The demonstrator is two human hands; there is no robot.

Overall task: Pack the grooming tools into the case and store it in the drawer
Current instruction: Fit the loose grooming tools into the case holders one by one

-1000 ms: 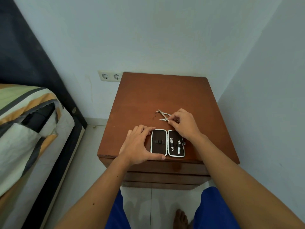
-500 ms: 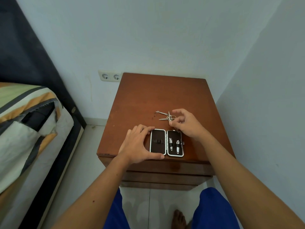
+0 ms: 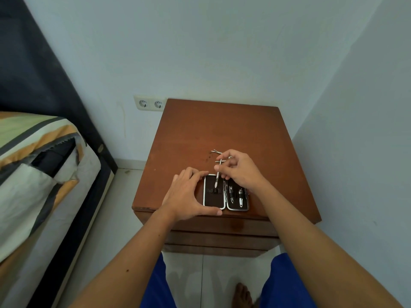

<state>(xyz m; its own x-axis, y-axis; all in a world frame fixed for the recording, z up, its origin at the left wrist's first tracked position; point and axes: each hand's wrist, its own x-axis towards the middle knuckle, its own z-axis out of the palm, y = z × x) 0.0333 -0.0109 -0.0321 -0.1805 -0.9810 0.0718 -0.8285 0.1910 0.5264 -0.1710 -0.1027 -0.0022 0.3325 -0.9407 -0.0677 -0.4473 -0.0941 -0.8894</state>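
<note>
The grooming case (image 3: 225, 194) lies open and flat near the front edge of the wooden nightstand (image 3: 222, 130). The left hand (image 3: 189, 196) holds the case by its left side, with the fingers curled at the far corner and the thumb at the near corner, so it will not slide. The right hand (image 3: 239, 168) pinches a thin metal tool (image 3: 217, 175) between its fingertips and holds it over the left half of the case, tip pointing down toward the dark loops there. The right half already has two small tools (image 3: 235, 195) tucked in, perhaps nail clippers. More metal tools (image 3: 216, 152) lie on the wood just behind the right hand. So I think this is the packing step, and it is about half done. Next, the thin tool needs to slide straight under its loop, so the tip must line up well first. Then the other tools go in, the case gets shut, and it goes in the drawer (image 3: 222, 227) below. There is no writing or brand name that I can read anywhere.
</note>
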